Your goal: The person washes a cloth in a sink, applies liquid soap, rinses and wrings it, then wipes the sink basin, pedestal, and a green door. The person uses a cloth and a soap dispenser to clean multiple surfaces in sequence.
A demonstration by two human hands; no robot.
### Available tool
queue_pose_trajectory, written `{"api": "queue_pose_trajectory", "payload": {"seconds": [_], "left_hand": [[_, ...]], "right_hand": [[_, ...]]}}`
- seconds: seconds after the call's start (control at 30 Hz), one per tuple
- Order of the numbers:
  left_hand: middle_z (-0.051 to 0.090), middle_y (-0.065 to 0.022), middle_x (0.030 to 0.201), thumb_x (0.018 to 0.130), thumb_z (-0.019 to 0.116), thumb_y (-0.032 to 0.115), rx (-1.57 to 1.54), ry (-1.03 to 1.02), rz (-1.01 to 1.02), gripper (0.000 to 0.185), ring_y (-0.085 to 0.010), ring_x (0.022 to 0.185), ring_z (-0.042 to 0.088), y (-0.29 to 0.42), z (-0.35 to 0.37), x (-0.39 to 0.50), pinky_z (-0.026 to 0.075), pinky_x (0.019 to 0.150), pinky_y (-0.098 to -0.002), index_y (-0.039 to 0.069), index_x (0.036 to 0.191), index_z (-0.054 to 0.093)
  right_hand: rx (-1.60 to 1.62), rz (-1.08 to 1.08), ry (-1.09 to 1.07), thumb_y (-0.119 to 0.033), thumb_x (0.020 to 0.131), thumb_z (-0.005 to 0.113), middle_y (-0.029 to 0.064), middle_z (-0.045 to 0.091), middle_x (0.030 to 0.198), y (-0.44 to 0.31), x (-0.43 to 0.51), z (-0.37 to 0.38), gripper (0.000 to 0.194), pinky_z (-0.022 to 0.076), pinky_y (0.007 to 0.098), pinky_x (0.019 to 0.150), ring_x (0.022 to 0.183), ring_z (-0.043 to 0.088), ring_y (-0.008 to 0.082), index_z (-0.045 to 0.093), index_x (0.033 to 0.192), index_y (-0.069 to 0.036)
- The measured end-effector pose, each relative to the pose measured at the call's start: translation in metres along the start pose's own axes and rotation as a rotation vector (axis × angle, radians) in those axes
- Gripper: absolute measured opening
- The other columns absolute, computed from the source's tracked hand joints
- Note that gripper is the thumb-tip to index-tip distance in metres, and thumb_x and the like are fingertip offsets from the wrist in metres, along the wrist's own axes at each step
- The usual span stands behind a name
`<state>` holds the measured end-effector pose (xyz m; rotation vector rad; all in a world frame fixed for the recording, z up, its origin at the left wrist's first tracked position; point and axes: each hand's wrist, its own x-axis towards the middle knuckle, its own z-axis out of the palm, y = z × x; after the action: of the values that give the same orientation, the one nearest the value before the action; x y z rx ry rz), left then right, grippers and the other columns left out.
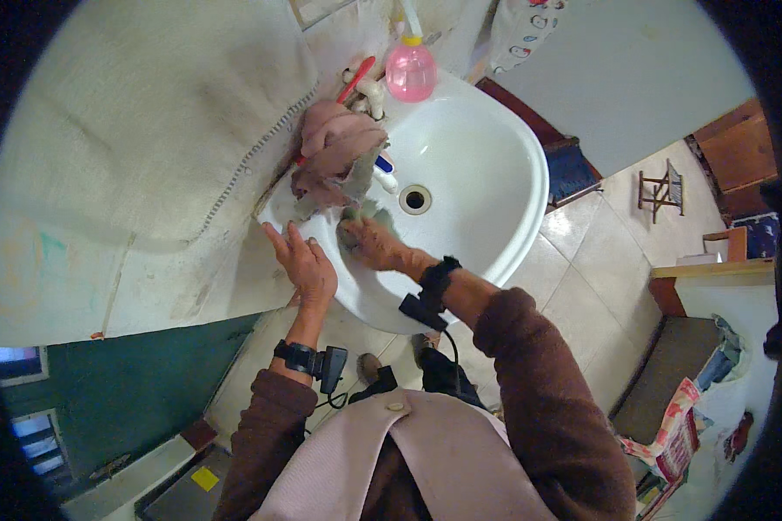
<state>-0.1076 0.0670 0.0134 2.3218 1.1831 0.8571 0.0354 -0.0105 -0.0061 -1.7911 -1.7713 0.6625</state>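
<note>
My right hand point(373, 242) is closed on a greenish-grey sponge or cloth point(379, 215), against the left inner side of a white ceramic sink point(489, 195). My left hand point(306, 264) has its fingers spread near the sink's left rim, palm towards the basin, with nothing in it. A crumpled pink cloth point(339, 143) with ragged grey edges lies over the sink's back left corner. A white and blue object point(385, 170) pokes out from under this cloth, left of the drain point(415, 199).
A round bottle of pink liquid point(411, 70) stands on the sink's back ledge. Beside it are a white tap point(370, 94) and a red-handled item point(357, 78). The stained wall point(169, 163) borders the sink at left. A small folding stool point(660, 190) stands on the tiled floor at right.
</note>
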Motion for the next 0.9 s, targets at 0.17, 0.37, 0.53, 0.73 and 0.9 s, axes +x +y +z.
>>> {"api": "queue_pose_trajectory", "payload": {"seconds": [0.17, 0.37, 0.53, 0.73, 0.9], "left_hand": [[0.009, -0.0320, 0.141, 0.083, 0.047, 0.005, -0.051, 0.071, 0.120, 0.043, -0.0446, 0.129, 0.018, -0.011, 0.009, -0.001, 0.020, 0.103, -0.0464, -0.006, 0.123, 0.037], [0.018, -0.0223, 0.140, 0.087, 0.046, 0.014, -0.321, -0.174, 0.057, 0.046, -0.0344, 0.126, 0.026, -0.046, -0.016, -0.004, 0.026, 0.101, -0.0393, 0.000, 0.130, 0.035], [0.048, -0.0112, 0.126, 0.089, 0.046, 0.016, -0.682, -0.420, -0.331, 0.043, -0.0208, 0.112, 0.047, -0.085, -0.072, -0.053, 0.038, 0.094, -0.0316, 0.001, 0.129, 0.040], [0.059, -0.0104, 0.109, 0.088, 0.049, 0.015, -0.742, -0.763, -0.324, 0.039, -0.0202, 0.097, 0.056, -0.110, -0.094, -0.121, 0.044, 0.085, -0.0297, -0.002, 0.122, 0.046], [0.050, -0.0100, 0.120, 0.083, 0.057, 0.022, -1.444, -1.108, -0.383, 0.063, -0.0185, 0.105, 0.050, -0.042, -0.093, -0.137, 0.044, 0.087, -0.0331, 0.007, 0.136, 0.027]], "right_hand": [[0.281, 0.116, 0.132, -0.004, 0.069, 0.053, 0.0144, 0.049, 0.119, -0.070, -0.051, -0.016, 0.037, 0.0445, 0.0464, 0.079, 0.113, 0.043, 0.0324, 0.057, 0.105, -0.010], [-0.320, -0.076, 0.237, -0.010, 0.065, 0.060, 0.0111, 0.044, 0.126, -0.117, -0.115, -0.003, 0.036, 0.0401, 0.0479, 0.075, 0.113, 0.041, 0.0321, 0.062, 0.100, -0.016], [-0.537, -0.083, 0.132, -0.007, 0.063, 0.061, 0.0125, 0.047, 0.122, -0.107, -0.207, -0.019, 0.023, 0.0379, 0.0474, 0.075, 0.113, 0.041, 0.0334, 0.066, 0.085, -0.010], [-0.085, 0.622, 0.214, 0.003, 0.066, 0.053, 0.0161, 0.051, 0.121, -0.112, -0.255, -0.046, 0.029, 0.0470, 0.0408, 0.082, 0.101, 0.055, 0.0320, 0.065, 0.091, -0.007], [0.757, 0.577, 0.251, 0.003, 0.075, 0.056, 0.0119, 0.052, 0.119, -0.169, -0.189, -0.017, 0.049, 0.0471, 0.0338, 0.086, 0.102, 0.055, 0.0221, 0.047, 0.122, -0.007]]}}
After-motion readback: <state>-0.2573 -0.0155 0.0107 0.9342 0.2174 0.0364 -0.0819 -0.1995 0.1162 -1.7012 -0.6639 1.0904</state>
